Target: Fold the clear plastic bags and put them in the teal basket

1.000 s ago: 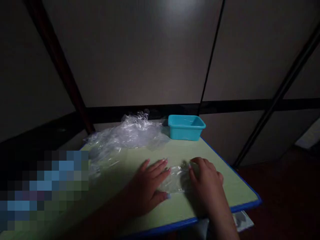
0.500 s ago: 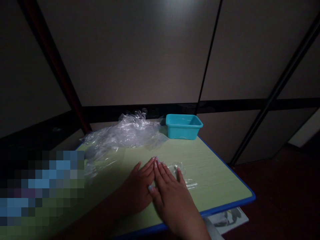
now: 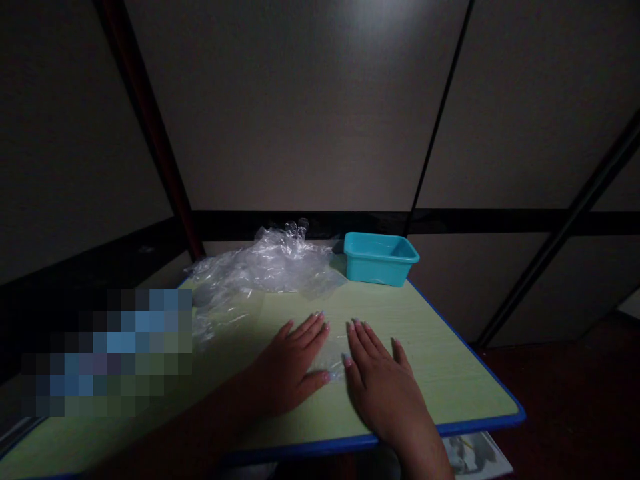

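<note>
A small sheet of clear plastic film lies flat on the table, partly covered by both hands. My left hand rests palm down on its left side, fingers stretched out. On its right side my right hand also lies flat, fingers extended. A narrow gap separates the two hands, and the film shows through it. Farther back sits a crumpled heap of clear plastic bags, apart from the hands. What lies beneath the palms is hidden.
A turquoise plastic basket stands at the back right of the green table, which has a blue edge. Cabinet panels rise behind it. A blurred-out patch covers the left side. Printed paper shows below the front edge.
My hands have moved apart; before, they met at the fingertips, with the right thumb over the left hand. The film now shows between them. The camera view has shifted slightly left.
</note>
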### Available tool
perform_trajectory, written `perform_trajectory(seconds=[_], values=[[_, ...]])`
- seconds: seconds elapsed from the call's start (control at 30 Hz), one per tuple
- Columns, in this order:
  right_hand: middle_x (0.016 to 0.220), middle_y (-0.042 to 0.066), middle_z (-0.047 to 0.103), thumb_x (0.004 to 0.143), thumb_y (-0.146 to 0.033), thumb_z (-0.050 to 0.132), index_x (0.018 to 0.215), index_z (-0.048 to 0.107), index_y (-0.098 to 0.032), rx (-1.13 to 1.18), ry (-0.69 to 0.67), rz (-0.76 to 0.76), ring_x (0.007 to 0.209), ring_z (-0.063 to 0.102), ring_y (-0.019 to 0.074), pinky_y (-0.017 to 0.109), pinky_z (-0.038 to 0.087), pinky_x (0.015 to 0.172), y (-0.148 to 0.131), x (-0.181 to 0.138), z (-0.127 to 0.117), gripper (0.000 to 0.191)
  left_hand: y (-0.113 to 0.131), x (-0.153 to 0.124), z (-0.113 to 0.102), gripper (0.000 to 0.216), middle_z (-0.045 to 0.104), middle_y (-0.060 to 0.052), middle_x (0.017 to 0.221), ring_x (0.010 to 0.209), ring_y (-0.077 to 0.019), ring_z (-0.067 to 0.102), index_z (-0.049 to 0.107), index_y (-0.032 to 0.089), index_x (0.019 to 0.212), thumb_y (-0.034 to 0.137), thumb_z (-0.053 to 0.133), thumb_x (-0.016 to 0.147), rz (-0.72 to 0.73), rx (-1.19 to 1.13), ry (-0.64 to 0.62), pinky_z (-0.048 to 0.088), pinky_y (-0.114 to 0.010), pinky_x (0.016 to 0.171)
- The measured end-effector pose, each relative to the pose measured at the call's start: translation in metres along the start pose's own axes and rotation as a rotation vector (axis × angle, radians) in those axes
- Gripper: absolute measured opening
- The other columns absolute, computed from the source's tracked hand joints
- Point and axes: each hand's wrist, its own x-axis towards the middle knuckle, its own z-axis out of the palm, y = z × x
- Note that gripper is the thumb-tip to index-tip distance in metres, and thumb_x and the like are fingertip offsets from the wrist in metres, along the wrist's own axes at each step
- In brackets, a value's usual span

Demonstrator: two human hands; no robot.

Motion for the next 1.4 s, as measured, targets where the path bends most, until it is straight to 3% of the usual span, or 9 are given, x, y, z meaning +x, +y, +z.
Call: perform_trajectory(seconds=[0.47, 0.77, 0.87, 0.93, 1.0, 1.1, 1.17, 1.27, 1.4], values=[[0.146, 0.000, 0.015, 0.089, -0.034, 0.021, 0.141, 0.017, -0.020, -0.070, 0.011, -0.022, 0.135, 0.012, 0.0183, 0.056, 0.008, 0.104, 0.003, -0.003, 0.006, 0.054, -0.030, -0.076, -0.004, 0.062, 0.003, -0.008, 0.148, 0.135, -0.0255, 0.012, 0.000, 0.024, 0.143, 0.047, 0.029, 0.093, -0.060, 0.029, -0.024, 0.016, -0.045, 0.108], [0.145, 0.006, 0.022, 0.090, -0.041, 0.029, 0.141, 0.020, -0.019, 0.146, 0.077, -0.083, 0.134, 0.016, 0.0217, 0.056, 0.007, 0.105, 0.011, -0.010, -0.003, 0.056, -0.032, -0.105, -0.013, 0.055, 0.007, -0.003, 0.149, 0.135, -0.0267, 0.013, 0.003, 0.032, 0.142, 0.040, 0.030, 0.095, -0.177, -0.011, -0.011, 0.017, -0.049, 0.107], [0.145, 0.005, 0.022, 0.090, -0.042, 0.033, 0.141, 0.020, -0.023, 0.325, 0.082, -0.166, 0.133, 0.018, 0.0203, 0.050, 0.014, 0.107, 0.037, -0.023, -0.016, 0.056, -0.029, -0.098, -0.010, 0.057, 0.002, -0.005, 0.149, 0.135, -0.0312, 0.010, 0.011, 0.031, 0.142, 0.042, 0.035, 0.093, -0.188, -0.003, 0.081, 0.019, -0.052, 0.105], [0.144, 0.004, 0.026, 0.089, -0.046, 0.036, 0.136, 0.034, -0.026, 0.403, 0.104, -0.174, 0.132, 0.023, 0.0218, 0.047, 0.018, 0.107, 0.056, -0.036, -0.026, 0.052, -0.022, -0.086, -0.012, 0.056, 0.003, -0.004, 0.150, 0.135, -0.0317, 0.010, 0.018, 0.032, 0.141, 0.044, 0.040, 0.090, -0.138, 0.000, 0.140, 0.019, -0.052, 0.106], [0.140, 0.003, 0.036, 0.087, -0.049, 0.039, 0.122, 0.054, -0.029, 0.415, 0.105, -0.149, 0.129, 0.030, 0.0238, 0.048, 0.019, 0.107, 0.070, -0.048, -0.034, 0.043, -0.011, -0.067, -0.019, 0.054, 0.010, -0.003, 0.150, 0.135, -0.0296, 0.014, 0.027, 0.032, 0.138, 0.045, 0.043, 0.089, -0.042, -0.016, 0.143, 0.021, -0.049, 0.107], [0.132, 0.003, 0.046, 0.086, -0.047, 0.042, 0.106, 0.065, -0.029, 0.409, 0.041, -0.180, 0.125, 0.037, 0.0236, 0.047, 0.024, 0.106, 0.076, -0.059, -0.040, 0.036, 0.005, -0.031, -0.031, 0.044, 0.025, -0.004, 0.146, 0.134, -0.0245, 0.021, 0.041, 0.028, 0.131, 0.042, 0.043, 0.089, 0.109, -0.062, 0.143, 0.024, -0.042, 0.108], [0.131, 0.003, 0.047, 0.087, -0.044, 0.043, 0.100, 0.067, -0.029, 0.401, -0.017, -0.200, 0.125, 0.038, 0.0226, 0.046, 0.025, 0.105, 0.072, -0.060, -0.040, 0.032, 0.011, -0.006, -0.034, 0.042, 0.031, -0.005, 0.144, 0.132, -0.0240, 0.025, 0.044, 0.026, 0.129, 0.040, 0.044, 0.089, 0.187, -0.067, 0.091, 0.023, -0.042, 0.108], [0.134, 0.002, 0.042, 0.086, -0.039, 0.046, 0.103, 0.066, -0.030, 0.356, -0.096, -0.197, 0.128, 0.031, 0.0230, 0.050, 0.021, 0.105, 0.067, -0.055, -0.039, 0.028, 0.007, 0.021, -0.026, 0.050, 0.023, -0.007, 0.146, 0.132, -0.0261, 0.024, 0.037, 0.026, 0.134, 0.039, 0.046, 0.087, 0.178, -0.067, 0.086, 0.022, -0.046, 0.106], [0.138, 0.002, 0.034, 0.083, -0.037, 0.050, 0.116, 0.057, -0.032, 0.298, -0.102, -0.155, 0.130, 0.026, 0.0238, 0.052, 0.019, 0.105, 0.067, -0.049, -0.040, 0.034, -0.004, 0.026, -0.014, 0.056, 0.013, -0.007, 0.149, 0.134, -0.0276, 0.019, 0.032, 0.025, 0.137, 0.044, 0.046, 0.087, 0.187, -0.131, 0.112, 0.023, -0.044, 0.106]])
